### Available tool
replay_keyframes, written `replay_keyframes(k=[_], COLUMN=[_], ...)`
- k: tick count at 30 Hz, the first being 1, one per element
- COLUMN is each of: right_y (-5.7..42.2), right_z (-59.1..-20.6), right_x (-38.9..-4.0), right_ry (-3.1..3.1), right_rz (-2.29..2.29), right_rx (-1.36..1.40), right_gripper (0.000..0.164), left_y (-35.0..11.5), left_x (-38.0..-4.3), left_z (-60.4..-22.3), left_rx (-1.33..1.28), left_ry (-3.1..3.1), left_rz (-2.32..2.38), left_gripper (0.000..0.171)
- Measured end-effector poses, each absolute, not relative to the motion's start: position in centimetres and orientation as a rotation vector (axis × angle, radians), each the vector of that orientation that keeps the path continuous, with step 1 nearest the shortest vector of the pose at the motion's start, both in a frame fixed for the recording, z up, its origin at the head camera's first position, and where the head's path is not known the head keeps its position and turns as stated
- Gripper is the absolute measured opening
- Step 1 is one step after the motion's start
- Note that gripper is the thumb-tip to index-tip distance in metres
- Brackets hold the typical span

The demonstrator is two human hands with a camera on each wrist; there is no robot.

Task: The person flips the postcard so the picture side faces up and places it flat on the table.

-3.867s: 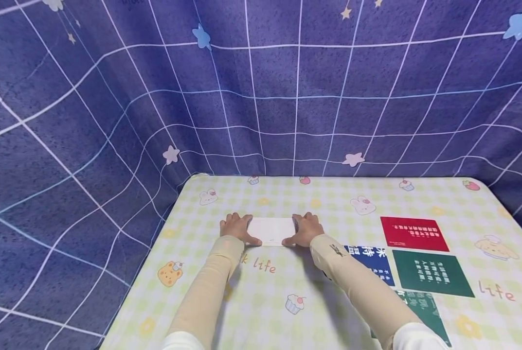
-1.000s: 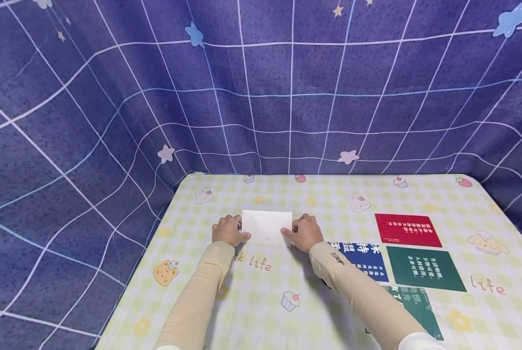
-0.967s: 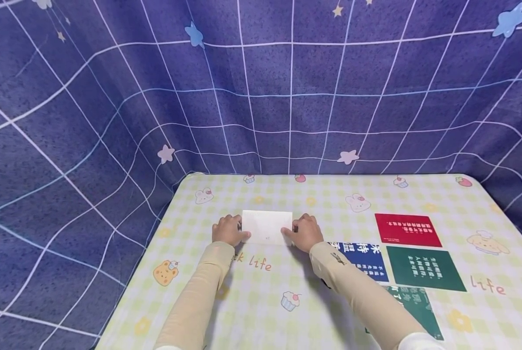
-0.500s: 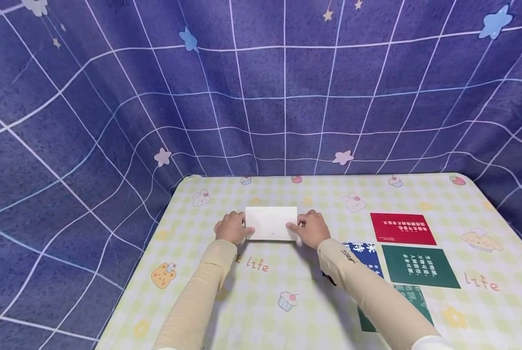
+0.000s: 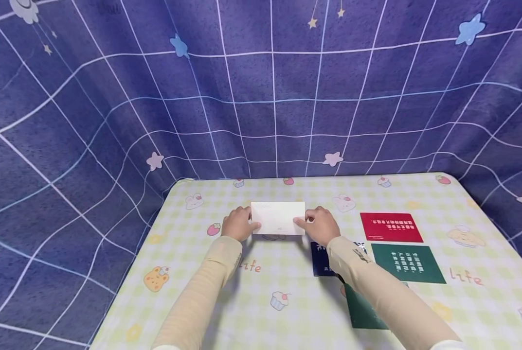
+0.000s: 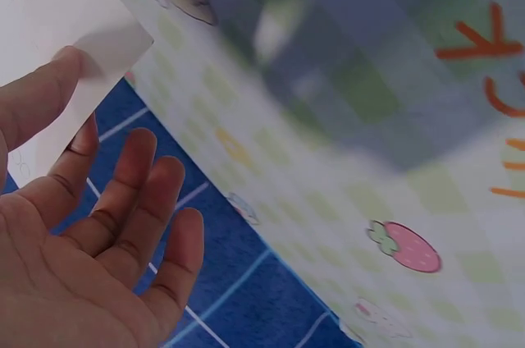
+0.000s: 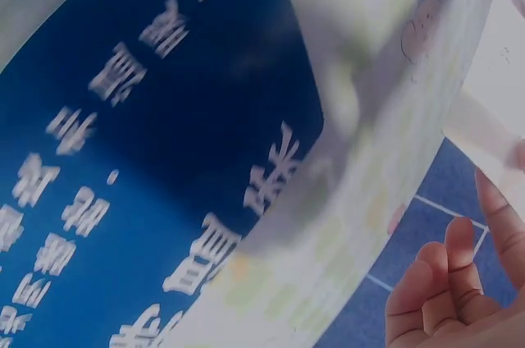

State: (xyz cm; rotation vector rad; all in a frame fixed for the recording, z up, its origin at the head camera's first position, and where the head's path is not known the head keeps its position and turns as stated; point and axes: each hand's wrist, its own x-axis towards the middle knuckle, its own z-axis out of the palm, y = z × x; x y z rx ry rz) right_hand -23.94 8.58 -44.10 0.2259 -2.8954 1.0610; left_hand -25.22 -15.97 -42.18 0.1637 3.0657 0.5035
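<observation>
A white card (image 5: pixel 278 218) with a small mark near its lower edge is held up over the table, its broad face turned toward the head camera. My left hand (image 5: pixel 238 224) pinches its left end; in the left wrist view the thumb lies on the face of the card (image 6: pixel 61 24) and the index finger is behind it, the other fingers loose. At the opposite end my right hand (image 5: pixel 323 226) pinches the card with thumb in front. Only the card's corner (image 7: pixel 492 89) and part of that hand (image 7: pixel 459 299) show in the right wrist view.
To the right lie a red card (image 5: pixel 391 227), a green card (image 5: pixel 407 263), a dark blue card (image 5: pixel 322 260) and another green card (image 5: pixel 363 311), the last two partly under the right forearm. A checked cloth (image 5: pixel 252 301) covers the table; a blue grid curtain (image 5: pixel 252 78) hangs behind.
Earlier the white card lay flat on the table between both hands. It has since been tilted up and lifted, both hands rising with it. The head view has shifted slightly.
</observation>
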Motion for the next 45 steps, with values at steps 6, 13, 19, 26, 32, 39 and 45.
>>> replay_keyframes(k=[6,13,19,26,32,39,45], right_y=[9.9,11.6,12.7,14.3,15.5,16.6,17.8], right_z=[-43.3,-42.9,-42.3,-42.4,-42.6,-42.7,-43.0], right_x=[-23.3,-22.7,-22.3,-21.9,-21.7,-21.0,-20.4], right_ry=[-2.896,-2.911,-2.913,-2.908,-2.904,-2.918,-2.9], right_rz=[1.06,1.1,1.114,1.099,1.096,1.095,1.106], right_rx=[0.215,0.164,0.145,0.128,0.111,0.079,0.054], right_gripper=[0.04,0.036,0.035,0.035,0.034,0.035,0.034], left_y=[-14.5,-13.1,-12.0,-10.8,-9.7,-8.7,-7.8], left_x=[-25.2,-24.7,-24.5,-24.2,-23.6,-23.5,-23.5], left_z=[-41.9,-41.0,-40.8,-40.8,-40.6,-41.1,-41.4], left_rx=[0.203,0.244,0.29,0.35,0.396,0.443,0.483], left_ry=[3.076,3.064,3.062,3.045,3.029,3.016,2.974], left_rz=[0.498,0.499,0.514,0.54,0.558,0.603,0.712], left_gripper=[0.029,0.03,0.029,0.029,0.028,0.024,0.021])
